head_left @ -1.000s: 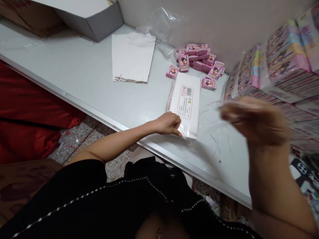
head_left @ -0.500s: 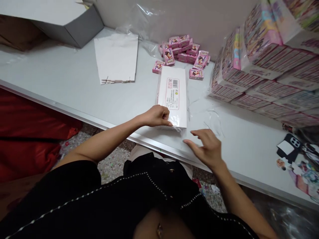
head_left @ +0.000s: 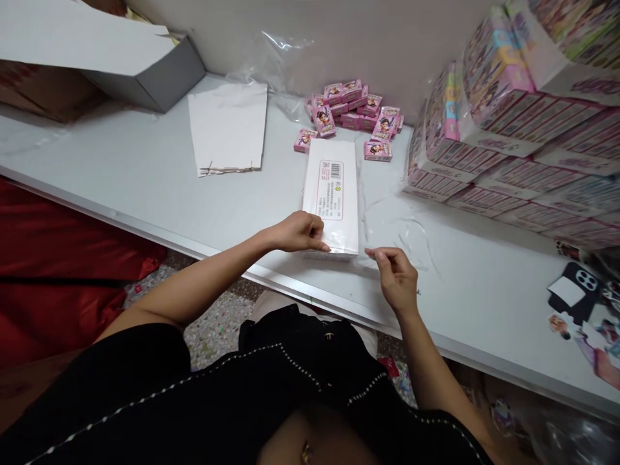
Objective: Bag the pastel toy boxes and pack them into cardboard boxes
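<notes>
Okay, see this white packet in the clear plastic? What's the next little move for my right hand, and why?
Probably bring your right hand in to the near end of the white barcoded packet. It hangs just beside that end, while only your left hand is on the packet, and the loose clear plastic there likely needs steadying from both sides.
</notes>
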The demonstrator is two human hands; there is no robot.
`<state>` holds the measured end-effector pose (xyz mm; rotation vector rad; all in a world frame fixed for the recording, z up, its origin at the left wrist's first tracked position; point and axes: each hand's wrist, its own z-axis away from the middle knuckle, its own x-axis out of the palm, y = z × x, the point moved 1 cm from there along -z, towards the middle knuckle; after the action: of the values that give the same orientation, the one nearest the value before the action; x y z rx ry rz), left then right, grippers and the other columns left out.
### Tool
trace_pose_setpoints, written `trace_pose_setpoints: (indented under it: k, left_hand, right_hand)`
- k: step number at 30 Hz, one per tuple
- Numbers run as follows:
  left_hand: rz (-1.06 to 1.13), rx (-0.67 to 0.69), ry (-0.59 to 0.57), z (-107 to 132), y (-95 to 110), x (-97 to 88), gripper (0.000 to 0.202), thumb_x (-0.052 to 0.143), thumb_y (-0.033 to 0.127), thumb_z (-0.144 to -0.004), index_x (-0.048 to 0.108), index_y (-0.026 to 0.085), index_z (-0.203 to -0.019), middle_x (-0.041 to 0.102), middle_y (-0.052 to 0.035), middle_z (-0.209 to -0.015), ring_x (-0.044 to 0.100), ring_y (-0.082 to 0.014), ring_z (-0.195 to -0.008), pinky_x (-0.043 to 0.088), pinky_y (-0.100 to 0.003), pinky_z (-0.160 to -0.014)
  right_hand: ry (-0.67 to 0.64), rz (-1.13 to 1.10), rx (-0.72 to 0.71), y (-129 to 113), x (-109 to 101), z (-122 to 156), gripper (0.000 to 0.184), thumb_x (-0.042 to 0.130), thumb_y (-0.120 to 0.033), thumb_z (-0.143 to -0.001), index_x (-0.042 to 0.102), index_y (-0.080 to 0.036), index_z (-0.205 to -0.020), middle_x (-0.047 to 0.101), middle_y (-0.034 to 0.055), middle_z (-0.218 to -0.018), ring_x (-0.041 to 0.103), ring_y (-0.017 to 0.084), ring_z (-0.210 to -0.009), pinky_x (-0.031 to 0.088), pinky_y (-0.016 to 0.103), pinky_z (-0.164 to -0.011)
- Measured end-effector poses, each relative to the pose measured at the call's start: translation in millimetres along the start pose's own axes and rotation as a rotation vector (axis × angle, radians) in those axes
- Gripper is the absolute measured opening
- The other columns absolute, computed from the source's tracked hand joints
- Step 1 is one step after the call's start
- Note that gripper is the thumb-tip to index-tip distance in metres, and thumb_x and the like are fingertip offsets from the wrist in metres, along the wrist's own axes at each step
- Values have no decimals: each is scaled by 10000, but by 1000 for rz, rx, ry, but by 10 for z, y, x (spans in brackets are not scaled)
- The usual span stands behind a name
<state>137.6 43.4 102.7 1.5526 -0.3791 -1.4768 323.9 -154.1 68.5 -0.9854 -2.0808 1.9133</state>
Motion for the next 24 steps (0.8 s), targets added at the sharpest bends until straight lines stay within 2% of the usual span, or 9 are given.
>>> trace_pose_setpoints:
  k: [4,8,10,15,18,21,24]
  left_hand:
    - [-52,-12,-18,-23,32,-16,392,717,465,-767,498,176,-619,494,23,-616,412,-98,-588,285,-246,-559]
    - [-122,8,-18,-39,71,-32,407,647,471,-825,466,180,-606,490,15,-617,402,-103,-587,283,-255,-567]
    - [-147,11,-27,-52,81,-35,417,622,477,-842,457,181,-598,485,14,-609,393,-104,-580,278,-259,-565]
    - [-159,20,-35,-84,68,-24,432,587,466,-861,419,182,-582,469,14,-605,384,-105,-575,273,-263,-563]
    - [-173,33,-30,-96,59,-2,423,581,454,-862,422,183,-578,476,10,-608,389,-109,-576,273,-266,-565]
    - [-181,32,-12,-100,63,21,411,583,438,-855,425,185,-571,489,5,-615,394,-112,-579,277,-268,-570]
    - [-182,19,7,-93,69,34,407,591,437,-843,430,186,-567,498,3,-614,397,-113,-579,277,-267,-571]
  right_hand:
    - [70,-201,248,191,204,-108,290,645,-480,-871,605,-193,-887,663,-5,-755,676,147,-609,541,278,-617]
    - [99,-308,380,347,327,-178,355,715,-510,-784,644,-174,-875,605,-24,-649,581,115,-499,453,236,-463]
    - [52,-390,471,396,356,-222,383,752,-523,-734,642,-165,-813,588,-22,-609,548,106,-486,425,226,-442]
    - [-197,-491,733,460,393,-365,488,827,-569,-583,547,-170,-604,531,-17,-495,469,83,-429,338,206,-398]
    - [-231,-425,739,512,440,-412,500,821,-586,-564,519,-188,-576,521,-19,-470,449,88,-410,319,211,-390]
    - [-206,-308,648,570,449,-429,476,730,-601,-660,464,-217,-568,475,-41,-438,391,91,-387,284,226,-395]
    - [-190,49,503,548,319,-489,404,645,-551,-736,479,-222,-571,484,-33,-467,416,119,-454,310,243,-466]
